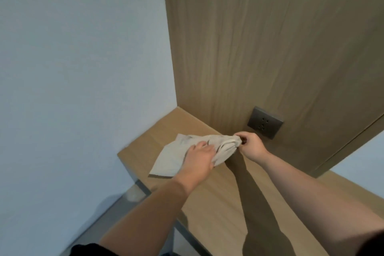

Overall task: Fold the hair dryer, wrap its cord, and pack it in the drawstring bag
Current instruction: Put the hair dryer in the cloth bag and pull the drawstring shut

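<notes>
Left hand (199, 157) rests on bag (170, 161), grasp unclear | right hand (250, 145) pinches mouth (233, 142) | advice: spread mouth wide, anchor fabric

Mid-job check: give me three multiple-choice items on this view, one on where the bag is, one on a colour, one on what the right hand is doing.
1. Where is the drawstring bag?
A. on the floor
B. on the wooden desk
C. hung on the wall

2. What colour is the wall socket?
A. white
B. red
C. dark grey

3. The right hand is:
A. pinching the bag's gathered end
B. lying flat on the desk
C. out of view

Answers:
1 B, its flat end rests on the desk top near the corner.
2 C, a dark grey plate sits on the wood panel.
3 A, its fingers close on the bunched end, while the left hand lies on the bag.
</notes>
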